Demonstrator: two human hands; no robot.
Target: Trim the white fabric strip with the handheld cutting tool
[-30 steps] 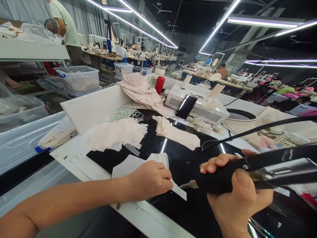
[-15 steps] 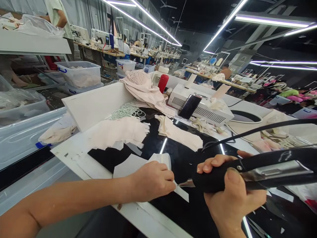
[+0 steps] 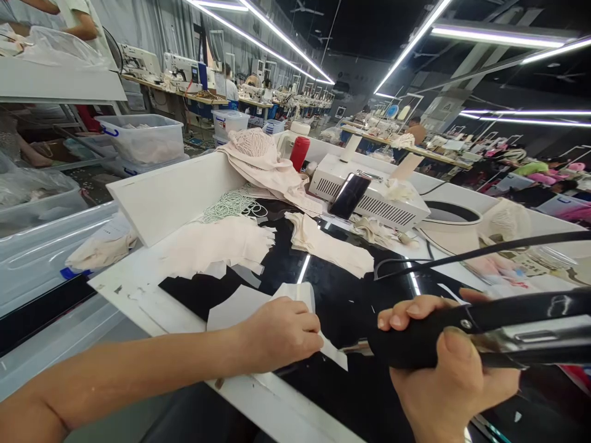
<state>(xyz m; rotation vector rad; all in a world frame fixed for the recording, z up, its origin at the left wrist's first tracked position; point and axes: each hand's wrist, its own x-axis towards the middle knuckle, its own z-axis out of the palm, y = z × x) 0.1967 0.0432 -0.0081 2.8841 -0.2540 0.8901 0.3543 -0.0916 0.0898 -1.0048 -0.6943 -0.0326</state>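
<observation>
My left hand [image 3: 284,332] is closed in a pinch on a white flat piece [image 3: 237,307] that lies on the black glossy tabletop [image 3: 341,295]. One strip of the piece sticks out to the right past my fingertips. My right hand [image 3: 455,384] is wrapped round a black corded hand tool [image 3: 415,335], thumb along its near side. The tool's narrow metal tip [image 3: 357,348] points left and lies right by the strip's end; whether it touches, I cannot tell. Part of the white piece is hidden under my left hand.
Beyond my hands lie two piles of cream fabric pieces [image 3: 226,246] [image 3: 327,243]. Behind them are tangled green cord [image 3: 233,206], a phone [image 3: 349,195] leaning on a white vented machine [image 3: 369,184], and a red spool [image 3: 300,154]. The tool's cable [image 3: 480,249] crosses at right. Clear bins [image 3: 143,138] stand left.
My right hand has moved right with the tool, its tip sliding away from my left fingertips towards the strip's outer end. My left hand keeps its pinch. The view has shifted slightly.
</observation>
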